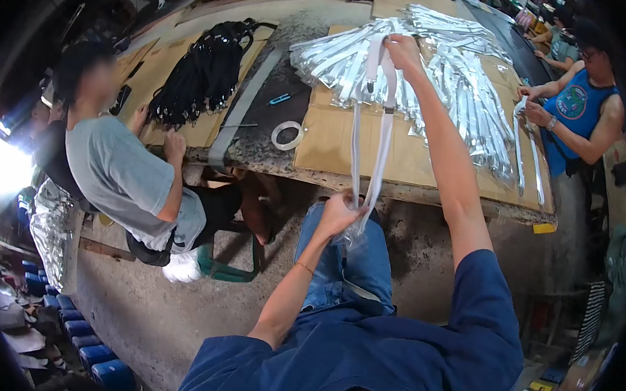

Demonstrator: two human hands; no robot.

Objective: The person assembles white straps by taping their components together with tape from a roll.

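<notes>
R hand (405, 54) pinches white strap (384, 139) up top, L hand (344, 212) grips it lower w/ clear plastic (354, 238); hands apart, strap btwn. Prob. straightening step; next move calls for steady grip. Cardboard (323, 142), strap pile (469, 97) beyond.

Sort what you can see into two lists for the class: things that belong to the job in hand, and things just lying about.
Seem part of the job:
white strap, held by left hand and right hand
clear plastic at the left hand
pile of white straps
cardboard under the pile

Seem just lying about:
ring
blue tool
black straps
blue containers
</notes>
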